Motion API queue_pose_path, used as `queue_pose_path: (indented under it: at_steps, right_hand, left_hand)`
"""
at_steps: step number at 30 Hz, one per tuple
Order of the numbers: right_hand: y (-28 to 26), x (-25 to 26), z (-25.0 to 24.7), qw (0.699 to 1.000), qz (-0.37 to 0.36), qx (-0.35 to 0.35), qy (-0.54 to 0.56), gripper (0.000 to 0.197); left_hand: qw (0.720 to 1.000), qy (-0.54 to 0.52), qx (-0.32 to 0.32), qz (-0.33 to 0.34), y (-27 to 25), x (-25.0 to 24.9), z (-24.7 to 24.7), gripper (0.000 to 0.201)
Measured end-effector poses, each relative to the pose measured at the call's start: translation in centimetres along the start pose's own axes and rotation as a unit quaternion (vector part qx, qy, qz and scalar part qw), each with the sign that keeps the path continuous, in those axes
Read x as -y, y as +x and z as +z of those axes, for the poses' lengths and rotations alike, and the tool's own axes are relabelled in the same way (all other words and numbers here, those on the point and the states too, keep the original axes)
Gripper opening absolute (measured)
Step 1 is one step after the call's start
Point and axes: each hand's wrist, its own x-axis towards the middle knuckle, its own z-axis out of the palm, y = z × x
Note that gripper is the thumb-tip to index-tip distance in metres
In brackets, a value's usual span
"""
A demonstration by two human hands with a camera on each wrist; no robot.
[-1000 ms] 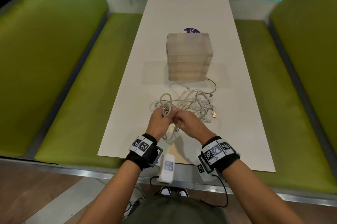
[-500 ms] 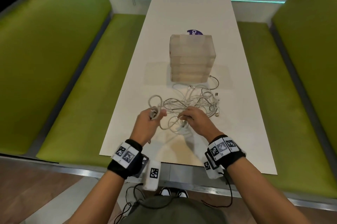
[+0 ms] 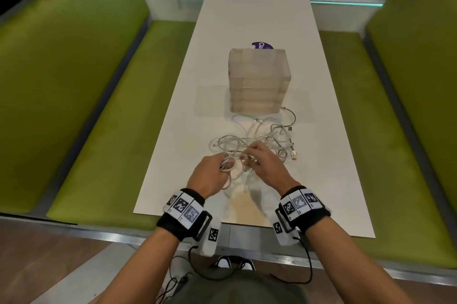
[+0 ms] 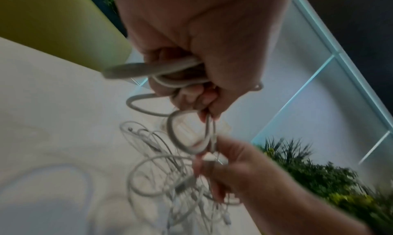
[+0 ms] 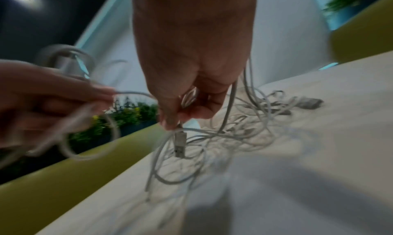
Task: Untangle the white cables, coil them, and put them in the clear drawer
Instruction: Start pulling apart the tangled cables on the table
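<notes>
A tangle of white cables (image 3: 267, 138) lies on the white table (image 3: 257, 19), just in front of the clear drawer unit (image 3: 258, 81), whose drawers are all closed. My left hand (image 3: 212, 171) grips a few loops of one white cable (image 4: 180, 70) in its curled fingers. My right hand (image 3: 264, 162) pinches a white cable near its USB plug (image 5: 180, 142), with more strands running through its fingers. Both hands are close together over the tangle's near edge, a little above the table.
A purple round sticker (image 3: 262, 45) shows behind the drawer unit. Green benches (image 3: 106, 118) flank the table on both sides. A loose metal USB plug (image 3: 294, 155) lies at the tangle's right edge. Plants (image 4: 319, 174) stand in the background.
Half a second ago my hands were apart; they have now come close together again over the tangle's near edge. The cable loops between them have shifted.
</notes>
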Motion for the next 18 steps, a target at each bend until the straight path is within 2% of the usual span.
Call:
queue_pose_path:
  at_steps: [3,5,7,10,12,13,15,18]
  right_hand:
    - [-0.2,-0.9,-0.8,0.998,0.050,-0.021,0.028,0.014]
    - [-0.2,-0.8,-1.2,0.998,0.062,0.003,0.016,0.015]
    - [-0.6,-0.1,-1.8,0.998,0.059,0.019,0.020,0.029]
    - [-2.1,2.8,-3.0,0.994,0.000,0.031,0.103,0.058]
    - [-3.3,5.0,-3.6,0.983,-0.019,0.107,0.146,0.074]
    - [-3.7,5.8,-3.6,0.978,-0.025,0.155,0.140,0.073]
    - [-4.4,6.5,-3.1,0.967,-0.039,0.214,0.135,0.051]
    - [-5.0,6.4,-2.2,0.965,-0.007,0.187,0.185,0.024]
  left_hand:
    - [0.999,-0.034,-0.031,-0.020,-0.4,0.9,-2.0,0.019]
    - [0.999,-0.026,-0.008,-0.020,-1.0,1.2,-2.9,0.021]
    - [0.999,-0.019,0.024,-0.020,-1.5,1.5,-3.1,0.018]
    - [0.996,-0.002,0.085,-0.011,-2.5,1.8,-2.8,0.016]
    - [0.989,0.022,0.145,0.015,-3.4,1.3,-2.5,0.018]
    - [0.984,0.035,0.174,0.031,-3.7,0.9,-2.2,0.021]
    - [0.975,0.048,0.212,0.053,-4.3,0.4,-1.7,0.028]
    - [0.973,0.016,0.225,0.056,-4.8,0.3,-1.2,0.025]
